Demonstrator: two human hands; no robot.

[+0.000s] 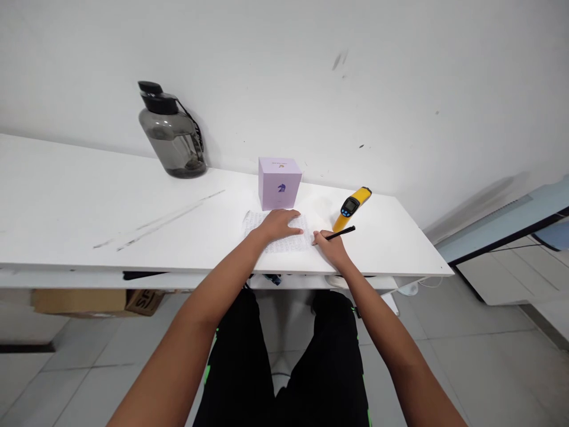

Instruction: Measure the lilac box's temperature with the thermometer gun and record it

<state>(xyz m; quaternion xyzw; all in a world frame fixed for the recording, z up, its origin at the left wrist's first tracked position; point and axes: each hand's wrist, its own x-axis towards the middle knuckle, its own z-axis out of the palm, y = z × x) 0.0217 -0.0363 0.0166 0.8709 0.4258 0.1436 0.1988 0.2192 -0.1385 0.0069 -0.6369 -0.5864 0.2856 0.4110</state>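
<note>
On your side of the lilac box (279, 185), your left hand (278, 226) lies spread on the paper (287, 244), which looks thin and easily creased; press it flat. Right of the box, your right hand (329, 247) pinches the black pen (342, 233), likely light and stiff, best held near its tip.

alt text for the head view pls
A person's right hand holds a black pen beside a sheet of paper under their left hand. Around them on a white desk stand a lilac box, a yellow handheld device and a grey bottle.
</note>
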